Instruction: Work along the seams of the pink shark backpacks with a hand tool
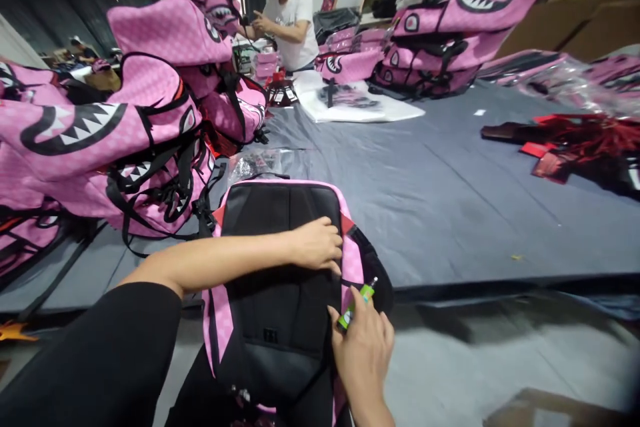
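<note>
The backpack (283,303) is at the near edge of the table (445,207), right of piled bags (145,123).

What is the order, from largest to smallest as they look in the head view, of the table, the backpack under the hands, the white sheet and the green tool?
1. Table
2. Backpack
3. White sheet
4. Green tool

The sheet lies farther away, so its real size is unsure.

Backpack (280,303): pink, black padded back panel facing up; lies across near edge of worktop (450,213), lower end overhanging. Green tool (368,292): small, slim, metal-tipped; slanted at backpack's right side, tip toward worktop's far edge.
</note>
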`<state>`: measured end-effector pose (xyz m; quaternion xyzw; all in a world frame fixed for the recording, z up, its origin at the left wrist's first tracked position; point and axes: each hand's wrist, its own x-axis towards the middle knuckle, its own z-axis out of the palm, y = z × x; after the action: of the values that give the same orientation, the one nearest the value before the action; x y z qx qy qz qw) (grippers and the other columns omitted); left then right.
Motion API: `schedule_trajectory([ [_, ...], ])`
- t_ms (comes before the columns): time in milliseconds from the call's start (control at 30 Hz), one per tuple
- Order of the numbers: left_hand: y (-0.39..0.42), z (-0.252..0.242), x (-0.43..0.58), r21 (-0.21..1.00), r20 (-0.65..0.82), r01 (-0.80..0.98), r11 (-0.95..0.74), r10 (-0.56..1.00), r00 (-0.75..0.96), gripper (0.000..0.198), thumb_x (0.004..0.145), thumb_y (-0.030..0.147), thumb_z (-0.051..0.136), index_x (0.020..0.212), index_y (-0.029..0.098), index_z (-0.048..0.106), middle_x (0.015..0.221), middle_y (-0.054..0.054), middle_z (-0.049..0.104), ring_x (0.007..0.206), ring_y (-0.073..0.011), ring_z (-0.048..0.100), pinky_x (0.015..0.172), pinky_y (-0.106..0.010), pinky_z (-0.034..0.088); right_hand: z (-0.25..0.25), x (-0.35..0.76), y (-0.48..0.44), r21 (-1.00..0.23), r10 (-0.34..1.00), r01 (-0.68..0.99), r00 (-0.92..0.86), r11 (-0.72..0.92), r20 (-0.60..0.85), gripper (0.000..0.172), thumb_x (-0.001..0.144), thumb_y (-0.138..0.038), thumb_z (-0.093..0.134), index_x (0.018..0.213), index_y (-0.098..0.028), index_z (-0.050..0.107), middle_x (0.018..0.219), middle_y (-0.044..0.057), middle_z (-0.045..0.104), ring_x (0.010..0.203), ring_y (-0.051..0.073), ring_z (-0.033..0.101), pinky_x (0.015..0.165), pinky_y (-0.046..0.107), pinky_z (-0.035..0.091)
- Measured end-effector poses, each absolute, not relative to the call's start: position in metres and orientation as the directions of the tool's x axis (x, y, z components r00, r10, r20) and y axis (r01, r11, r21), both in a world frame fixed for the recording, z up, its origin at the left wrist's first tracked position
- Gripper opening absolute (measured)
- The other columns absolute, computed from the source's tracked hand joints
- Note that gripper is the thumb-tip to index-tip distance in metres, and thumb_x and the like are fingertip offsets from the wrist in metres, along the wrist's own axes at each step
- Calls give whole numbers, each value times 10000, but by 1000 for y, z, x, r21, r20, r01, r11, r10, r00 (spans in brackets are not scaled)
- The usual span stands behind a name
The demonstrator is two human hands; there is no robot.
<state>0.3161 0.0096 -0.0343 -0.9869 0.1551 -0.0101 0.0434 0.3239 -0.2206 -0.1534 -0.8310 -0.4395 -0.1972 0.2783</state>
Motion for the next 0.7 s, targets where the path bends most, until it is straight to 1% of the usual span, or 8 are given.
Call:
schedule_trajectory([
  [100, 42, -17, 313, -201, 23, -253, -946, -263, 965, 590, 949, 622, 411, 839, 155, 755, 888, -104, 676, 943, -246, 539, 944, -445, 315, -159, 327, -221, -303, 624, 840, 539, -450, 566, 537, 1006, -479, 401, 1307, -54, 533, 993, 190, 709, 912, 297, 654, 972, 490, 432],
  [233, 51, -10, 304, -347, 174, -77, -935, -145, 974, 554, 924, 613, 481, 889, 135, 759, 981, -112, 655, 1050, -274, 511, 1126, -525, 192, -159, 330, -221, -301, 626, 844, 533, -444, 569, 584, 1009, -538, 365, 1279, -53, 547, 984, 185, 714, 885, 276, 664, 967, 457, 428],
  [300, 41, -17, 300, -342, 171, -105, -934, -171, 970, 564, 909, 636, 488, 873, 141, 755, 963, -104, 657, 1022, -269, 525, 1120, -529, 218, -157, 330, -219, -300, 629, 848, 526, -437, 573, 566, 1017, -517, 359, 1280, -51, 545, 975, 182, 716, 872, 267, 667, 963, 449, 425],
  [400, 33, -26, 298, -238, 96, -276, -931, -305, 947, 601, 900, 694, 439, 878, 178, 746, 895, -79, 678, 913, -236, 556, 1031, -480, 337, -156, 328, -219, -301, 625, 840, 538, -452, 565, 544, 1018, -496, 372, 1265, -47, 553, 957, 180, 719, 875, 271, 673, 967, 452, 421],
  [467, 43, -21, 300, -238, 73, -248, -939, -272, 960, 577, 913, 678, 435, 886, 193, 746, 858, -67, 697, 874, -224, 568, 1004, -463, 364, -157, 328, -220, -312, 617, 824, 562, -473, 551, 538, 1004, -512, 409, 1230, -52, 573, 949, 177, 724, 867, 277, 679, 969, 457, 429],
  [533, 58, -10, 302, -292, 95, -111, -950, -145, 985, 561, 931, 644, 439, 878, 182, 751, 854, -76, 710, 887, -236, 578, 1031, -498, 345, -156, 328, -221, -333, 611, 814, 578, -475, 541, 517, 985, -516, 460, 1200, -62, 585, 958, 173, 730, 851, 277, 684, 969, 463, 439],
  [600, 68, -2, 301, -307, 123, -36, -951, -77, 989, 560, 929, 635, 452, 878, 165, 753, 869, -91, 711, 931, -263, 577, 1066, -555, 304, -153, 329, -224, -353, 622, 821, 571, -449, 536, 439, 979, -469, 500, 1175, -87, 592, 970, 155, 734, 831, 262, 689, 965, 466, 448],
  [700, 57, -1, 292, -254, 130, -117, -960, -154, 979, 517, 869, 643, 559, 925, 162, 738, 905, -84, 700, 1003, -288, 564, 1112, -589, 252, -142, 331, -227, -419, 590, 815, 579, -401, 562, 261, 964, -362, 560, 1102, -148, 617, 952, 107, 742, 815, 231, 685, 921, 438, 477],
])
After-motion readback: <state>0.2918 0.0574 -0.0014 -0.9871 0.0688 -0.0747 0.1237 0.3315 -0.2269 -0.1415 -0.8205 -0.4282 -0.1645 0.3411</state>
